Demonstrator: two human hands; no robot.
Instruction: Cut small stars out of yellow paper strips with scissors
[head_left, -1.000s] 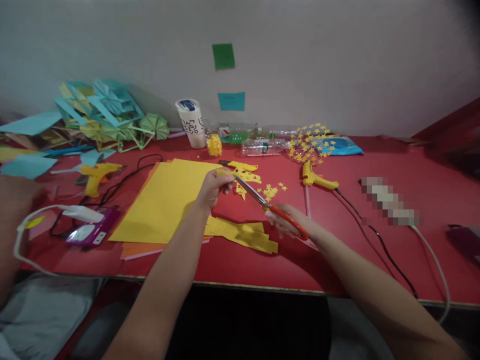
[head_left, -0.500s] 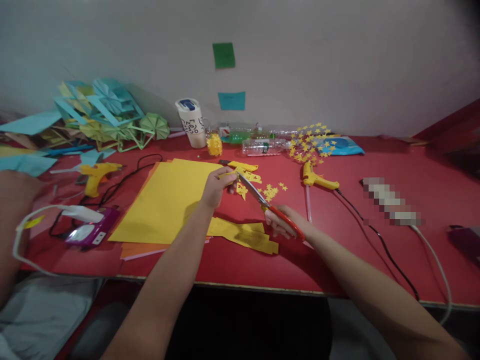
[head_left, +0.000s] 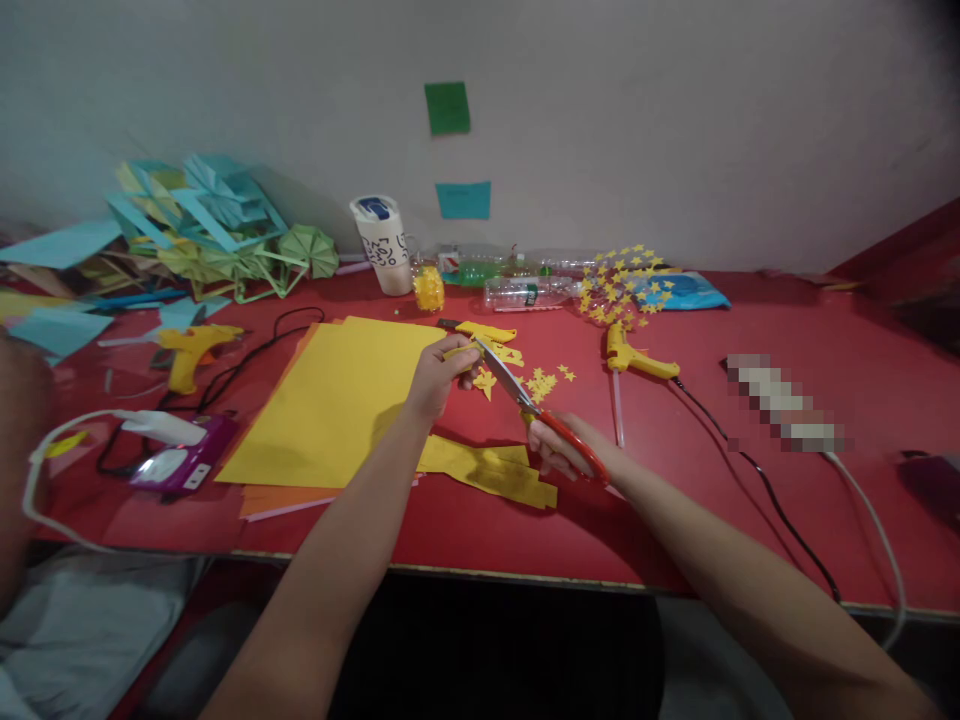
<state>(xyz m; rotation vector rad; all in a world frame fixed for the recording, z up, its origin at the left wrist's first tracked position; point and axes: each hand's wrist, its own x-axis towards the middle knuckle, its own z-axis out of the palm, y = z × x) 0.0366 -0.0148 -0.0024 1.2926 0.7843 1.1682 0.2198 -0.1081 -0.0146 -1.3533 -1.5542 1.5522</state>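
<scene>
My left hand (head_left: 441,377) pinches a small piece of yellow paper (head_left: 463,350), mostly hidden by the fingers. Closed round the red handles of a pair of scissors (head_left: 562,437) is my right hand (head_left: 564,450). The scissors' blades point up and left, their tips at the paper by my left fingertips. Just beyond the blades lie small yellow paper stars (head_left: 541,384) and cut scraps (head_left: 486,385). Yellow paper strips (head_left: 491,472) rest below my hands, and a stack of yellow sheets (head_left: 322,400) is beside my left forearm.
A yellow utility knife (head_left: 487,331) lies behind my left hand. Yellow glue guns (head_left: 637,362) (head_left: 193,350) rest at both sides, with trailing cords. Plastic bottles (head_left: 529,293), a white tumbler (head_left: 384,248) and folded paper shapes (head_left: 225,215) line the wall. Another person's arm (head_left: 22,450) is at far left.
My hands and the scissors have barely moved; the blade tips stay at the paper. The other person's arm at far left has drawn back toward the edge of view.
</scene>
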